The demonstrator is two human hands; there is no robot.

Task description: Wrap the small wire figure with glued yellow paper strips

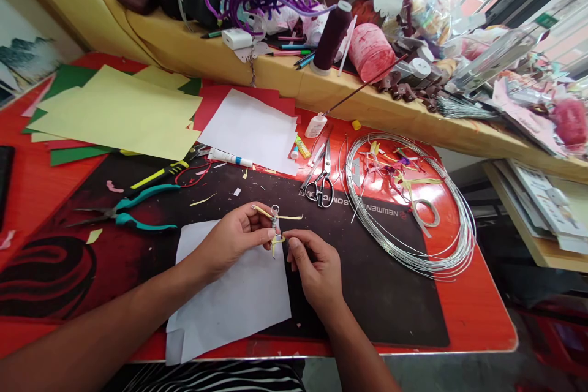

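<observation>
A small figure of coiled silvery wire, with a round loop on top and pale yellow strips sticking out as limbs, is held above a white sheet. My left hand pinches it from the left, thumb across its middle. My right hand is closed at its lower right, thumb and forefinger together at the end of a yellow strip. What the other fingers of my right hand hold, if anything, is hidden.
Teal pliers lie left on the black mat, scissors beyond my hands. A wire coil is at right, a glue bottle near the shelf, yellow paper at back left.
</observation>
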